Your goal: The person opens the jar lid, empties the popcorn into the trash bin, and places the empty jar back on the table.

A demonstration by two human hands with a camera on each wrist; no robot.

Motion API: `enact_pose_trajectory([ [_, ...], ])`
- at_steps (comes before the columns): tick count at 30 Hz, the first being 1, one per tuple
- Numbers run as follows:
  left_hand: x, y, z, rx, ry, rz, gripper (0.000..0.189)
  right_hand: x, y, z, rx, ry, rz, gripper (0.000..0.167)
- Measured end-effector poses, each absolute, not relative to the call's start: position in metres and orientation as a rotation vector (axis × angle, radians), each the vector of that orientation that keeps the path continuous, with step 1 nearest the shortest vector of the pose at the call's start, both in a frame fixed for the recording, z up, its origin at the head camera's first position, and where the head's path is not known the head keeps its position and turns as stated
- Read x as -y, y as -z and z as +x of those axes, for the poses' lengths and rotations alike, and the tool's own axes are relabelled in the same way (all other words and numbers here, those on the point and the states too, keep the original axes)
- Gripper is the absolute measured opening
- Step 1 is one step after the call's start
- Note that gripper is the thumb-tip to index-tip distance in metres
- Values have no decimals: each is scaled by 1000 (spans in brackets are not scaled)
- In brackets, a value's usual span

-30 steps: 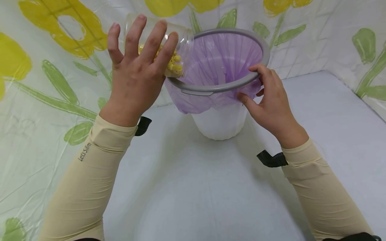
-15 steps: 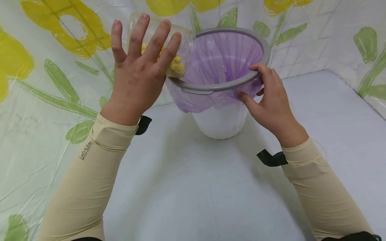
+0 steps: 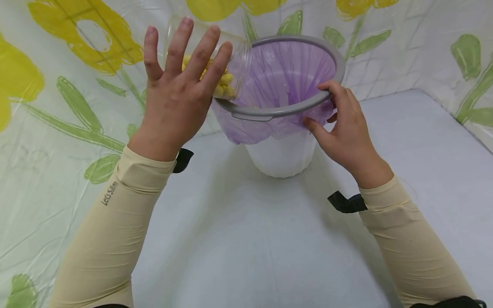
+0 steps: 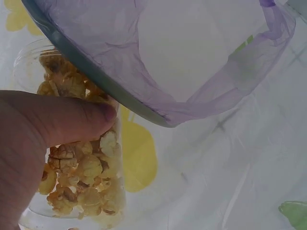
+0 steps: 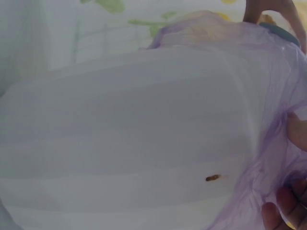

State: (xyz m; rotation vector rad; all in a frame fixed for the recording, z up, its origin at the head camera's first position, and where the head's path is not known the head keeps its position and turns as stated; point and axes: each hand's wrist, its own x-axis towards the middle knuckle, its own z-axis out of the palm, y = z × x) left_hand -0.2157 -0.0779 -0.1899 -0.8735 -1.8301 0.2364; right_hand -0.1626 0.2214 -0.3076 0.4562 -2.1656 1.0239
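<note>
My left hand (image 3: 175,96) holds a clear jar (image 3: 240,51) on its side, the mouth tilted over the left of a white bin (image 3: 283,158). Yellow popcorn (image 3: 226,83) lies along the jar's lower side, near the mouth. In the left wrist view, my thumb (image 4: 81,117) presses the jar just under the bin's rim, with popcorn (image 4: 88,165) showing through the wall. A purple bag (image 3: 277,81) lines the bin and folds over its grey rim (image 3: 283,112). My right hand (image 3: 346,132) pinches the rim and bag at the right, thumb outside, fingertips over the top.
The bin stands on a pale grey table (image 3: 246,239). Behind it hangs a white sheet (image 3: 416,55) with painted yellow flowers and green leaves. In the right wrist view, a small brown mark (image 5: 212,178) shows on the bin's white wall (image 5: 120,129).
My left hand and the jar have shifted slightly right, and the popcorn sits a little differently near the mouth. My right hand keeps its place on the rim.
</note>
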Motion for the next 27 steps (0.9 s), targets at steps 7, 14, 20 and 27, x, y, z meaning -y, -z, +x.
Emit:
enact_pose_trajectory([
  [7, 77, 192, -219, 1799, -252, -871, 50, -221, 308, -162, 2160, -1017, 442, 63],
  [14, 76, 192, -222, 1786, -284, -879, 52, -222, 309, -163, 2161, -1024, 444, 63],
  [20, 76, 192, -224, 1781, -243, -915, 57, -223, 310, -165, 2149, -1016, 464, 65],
  [27, 75, 193, -226, 1782, -246, -904, 56, -223, 310, -166, 2154, -1017, 463, 65],
])
